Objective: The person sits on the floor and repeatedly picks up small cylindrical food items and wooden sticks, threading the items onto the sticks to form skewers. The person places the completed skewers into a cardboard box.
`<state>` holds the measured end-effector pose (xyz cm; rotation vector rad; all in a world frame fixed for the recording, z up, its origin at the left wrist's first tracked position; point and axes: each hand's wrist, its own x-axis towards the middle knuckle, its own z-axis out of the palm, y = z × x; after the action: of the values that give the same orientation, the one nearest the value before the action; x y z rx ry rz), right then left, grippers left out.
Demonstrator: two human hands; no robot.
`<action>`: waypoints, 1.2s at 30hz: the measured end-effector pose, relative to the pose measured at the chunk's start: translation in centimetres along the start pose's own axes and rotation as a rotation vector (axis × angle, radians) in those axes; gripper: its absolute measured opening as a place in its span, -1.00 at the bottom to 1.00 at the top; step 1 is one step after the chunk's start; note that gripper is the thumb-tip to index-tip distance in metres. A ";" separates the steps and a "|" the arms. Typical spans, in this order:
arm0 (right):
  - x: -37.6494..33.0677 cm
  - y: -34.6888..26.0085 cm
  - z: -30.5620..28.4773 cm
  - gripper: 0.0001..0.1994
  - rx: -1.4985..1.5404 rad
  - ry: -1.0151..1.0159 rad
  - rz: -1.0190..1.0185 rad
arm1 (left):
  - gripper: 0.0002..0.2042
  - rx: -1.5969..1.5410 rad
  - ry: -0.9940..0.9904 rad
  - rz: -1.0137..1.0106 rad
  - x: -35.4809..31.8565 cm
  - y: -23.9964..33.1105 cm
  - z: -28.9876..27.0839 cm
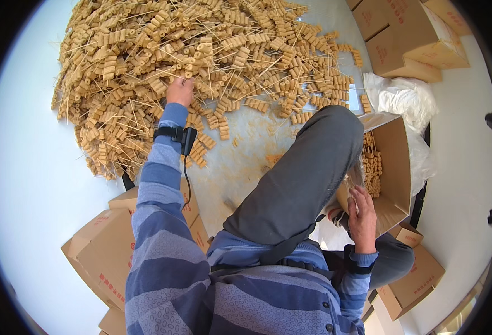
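Note:
A large heap of tan, ridged rolls on thin sticks (140, 50) fills the far left and middle. At its near edge, my left hand (180, 92) has its fingers curled closed around a skewer of these rolls, partly hidden among the others. To the right, an opened cardboard box (394, 153) holds skewered rolls (372, 167) stacked with their round ends showing. My right hand (362, 219) hovers by the near side of that box, fingers stretched out and holding nothing. A clear plastic liner (356, 174) shows along the box's left side.
Cardboard boxes (405, 39) stand at the far right, beside crumpled white plastic bags (405, 100). More cartons (103, 251) are at the near left, and another box (413, 279) at the near right. Between heap and box is my bent leg (296, 178). Crumbs (223, 178) litter the pale surface.

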<state>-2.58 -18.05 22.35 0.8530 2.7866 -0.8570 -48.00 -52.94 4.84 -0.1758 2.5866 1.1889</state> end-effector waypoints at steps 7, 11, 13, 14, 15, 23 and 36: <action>0.1 -2.1 -2.0 -0.76 0.363 0.005 -0.049 | -0.77 -0.792 -0.060 0.010 -7.7 2.3 -4.6; 0.1 -4.3 -2.6 -0.77 0.374 0.023 -0.143 | -0.83 -1.051 0.024 -0.185 -9.3 1.3 -6.4; -0.7 -5.2 -2.8 -0.77 0.342 0.038 -0.160 | -0.82 -1.100 -0.028 -0.083 -10.5 0.9 -7.1; -1.0 -5.4 -2.9 -0.78 0.319 0.045 -0.179 | -0.81 -1.124 -0.021 -0.066 -11.3 0.9 -7.4; -0.9 -5.6 -2.9 -0.78 0.298 0.062 -0.208 | -0.80 -1.152 -0.016 -0.026 -11.8 1.2 -7.9; -1.7 -9.5 -2.8 -0.79 0.534 0.079 -0.241 | -0.79 -1.382 -0.256 0.117 -20.1 7.6 -7.9; -0.4 -15.2 -1.4 -0.47 1.415 -0.389 -0.105 | -0.83 -1.417 -0.826 -0.133 -37.4 17.2 0.5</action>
<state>-10.39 -27.86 31.04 0.4619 1.5685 -2.6671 -16.23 -41.66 28.54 -0.0852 0.7374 2.1638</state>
